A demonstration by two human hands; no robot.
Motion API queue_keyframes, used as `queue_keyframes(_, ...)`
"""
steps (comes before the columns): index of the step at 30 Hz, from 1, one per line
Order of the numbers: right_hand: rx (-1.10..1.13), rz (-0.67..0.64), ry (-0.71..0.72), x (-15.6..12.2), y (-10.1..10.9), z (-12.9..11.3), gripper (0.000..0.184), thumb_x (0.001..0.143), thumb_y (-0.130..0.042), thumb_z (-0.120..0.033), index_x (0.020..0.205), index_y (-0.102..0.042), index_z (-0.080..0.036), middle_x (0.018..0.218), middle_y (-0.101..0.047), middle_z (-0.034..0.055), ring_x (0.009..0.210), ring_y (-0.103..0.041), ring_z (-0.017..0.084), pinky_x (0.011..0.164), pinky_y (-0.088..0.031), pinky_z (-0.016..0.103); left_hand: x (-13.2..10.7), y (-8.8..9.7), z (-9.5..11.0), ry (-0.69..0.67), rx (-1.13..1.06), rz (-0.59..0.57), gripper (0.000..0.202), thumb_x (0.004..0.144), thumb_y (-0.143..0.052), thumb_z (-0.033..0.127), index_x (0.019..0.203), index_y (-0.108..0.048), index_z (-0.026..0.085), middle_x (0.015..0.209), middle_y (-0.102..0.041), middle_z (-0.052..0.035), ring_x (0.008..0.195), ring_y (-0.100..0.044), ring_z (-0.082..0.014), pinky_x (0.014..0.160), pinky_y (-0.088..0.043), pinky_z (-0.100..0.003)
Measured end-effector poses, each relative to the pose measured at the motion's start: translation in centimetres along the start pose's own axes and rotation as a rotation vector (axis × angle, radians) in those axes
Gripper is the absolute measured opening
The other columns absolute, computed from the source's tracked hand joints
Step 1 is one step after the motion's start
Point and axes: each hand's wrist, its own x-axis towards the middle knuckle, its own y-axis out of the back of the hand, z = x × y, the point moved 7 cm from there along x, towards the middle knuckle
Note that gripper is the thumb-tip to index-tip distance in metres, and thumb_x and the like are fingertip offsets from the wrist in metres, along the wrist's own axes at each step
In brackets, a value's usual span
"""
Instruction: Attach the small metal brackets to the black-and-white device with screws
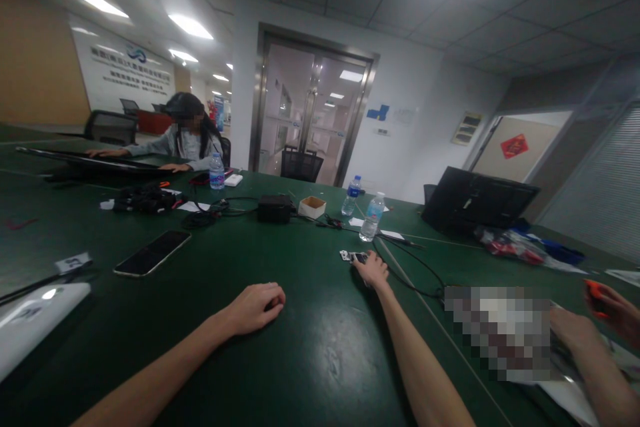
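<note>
My left hand (256,308) rests on the green table (300,360) with its fingers curled in and nothing visible in them. Farther forward and to the right, my right hand (373,269) is closed over a small flat black-and-white object (346,255). Its white end, with dark marks, sticks out to the left of my fingers. The rest of it is covered, so its kind does not show. Just beyond that hand stands a clear water bottle (373,217).
A phone (153,253) lies at the left. Behind are a black box (275,209), an open small carton (313,207), cables and another bottle (351,195). A co-worker's hands (575,330) are at the right, one holding something orange (596,295). Another person (193,137) sits across.
</note>
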Motion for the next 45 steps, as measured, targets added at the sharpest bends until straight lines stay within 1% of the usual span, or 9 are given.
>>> queue_keyframes(3,-0.005,-0.015,0.007,0.0,0.0,-0.1,0.069,0.082,-0.049,-0.055,0.139,-0.037,-0.019,0.141,-0.040,0.0175,0.129,-0.037,0.035,0.103,-0.027,0.044,0.0,0.0,0.0,0.008,-0.003,-0.006,0.016,0.092,-0.048,0.023,0.101,-0.061,0.019,0.094,-0.060,-0.0024,0.081,-0.057,-0.0159,0.071,-0.045,-0.026)
queue_keyframes(6,-0.006,-0.011,-0.007,-0.1,0.1,0.0,0.069,0.081,-0.050,-0.055,0.137,-0.039,-0.016,0.139,-0.042,0.0184,0.128,-0.038,0.035,0.103,-0.028,0.043,0.0,0.1,0.2,0.000,0.013,-0.002,0.015,0.092,-0.049,0.022,0.098,-0.061,0.019,0.092,-0.060,-0.0025,0.081,-0.057,-0.0162,0.071,-0.044,-0.026)
queue_keyframes(9,-0.012,-0.008,-0.017,-0.2,0.1,-0.1,0.073,0.081,-0.050,-0.055,0.140,-0.034,-0.014,0.140,-0.041,0.0193,0.128,-0.038,0.035,0.103,-0.029,0.042,0.1,0.1,0.3,-0.004,0.028,0.008,0.013,0.091,-0.049,0.022,0.095,-0.061,0.018,0.089,-0.060,-0.0022,0.079,-0.057,-0.0165,0.070,-0.043,-0.026)
queue_keyframes(12,-0.020,-0.014,-0.008,-0.2,0.1,-0.2,0.074,0.082,-0.049,-0.056,0.143,-0.031,-0.018,0.143,-0.038,0.0179,0.130,-0.035,0.036,0.104,-0.027,0.044,0.0,0.1,0.2,-0.012,0.022,0.016,0.014,0.091,-0.048,0.023,0.096,-0.061,0.019,0.089,-0.060,-0.0021,0.078,-0.057,-0.0167,0.069,-0.043,-0.026)
queue_keyframes(16,-0.021,-0.014,-0.006,-0.3,0.1,-0.2,0.069,0.082,-0.049,-0.057,0.138,-0.040,-0.017,0.141,-0.040,0.0175,0.130,-0.036,0.036,0.103,-0.028,0.043,0.0,-0.1,0.0,-0.027,-0.002,0.019,0.016,0.091,-0.047,0.025,0.096,-0.061,0.018,0.091,-0.060,-0.0027,0.079,-0.057,-0.0161,0.069,-0.044,-0.026)
queue_keyframes(29,-0.039,0.027,0.035,-1.1,0.8,-0.2,0.067,0.083,-0.046,-0.060,0.129,-0.052,-0.011,0.132,-0.048,0.0221,0.123,-0.044,0.037,0.098,-0.035,0.045,0.0,-0.1,0.0,-0.014,0.001,0.013,0.017,0.091,-0.047,0.026,0.096,-0.061,0.018,0.092,-0.060,-0.0032,0.080,-0.057,-0.0171,0.072,-0.045,-0.028)
queue_keyframes(35,-0.077,0.046,0.147,-3.0,0.9,-0.3,0.050,0.080,-0.056,-0.045,0.118,-0.061,-0.011,0.124,-0.054,0.0206,0.116,-0.050,0.035,0.094,-0.040,0.040,-0.1,0.3,0.5,-0.010,0.029,0.015,0.015,0.091,-0.047,0.023,0.095,-0.061,0.019,0.091,-0.061,-0.0027,0.080,-0.057,-0.0168,0.071,-0.045,-0.027)
queue_keyframes(39,-0.062,0.068,0.204,-3.6,0.9,-0.8,0.041,0.082,-0.054,-0.032,0.115,-0.062,-0.009,0.113,-0.061,0.0190,0.107,-0.057,0.029,0.092,-0.042,0.033,-0.1,0.3,0.6,0.009,0.031,0.004,0.013,0.091,-0.049,0.021,0.095,-0.061,0.019,0.090,-0.061,-0.0028,0.079,-0.057,-0.0161,0.071,-0.044,-0.026)
queue_keyframes(45,0.003,0.108,0.214,-3.6,1.3,-1.2,0.047,0.079,-0.056,-0.026,0.123,-0.058,-0.010,0.114,-0.062,0.0161,0.108,-0.059,0.026,0.093,-0.042,0.028,-0.1,0.3,0.5,0.002,0.022,0.012,0.014,0.090,-0.048,0.022,0.094,-0.060,0.019,0.091,-0.060,-0.0025,0.081,-0.056,-0.0165,0.071,-0.045,-0.026)
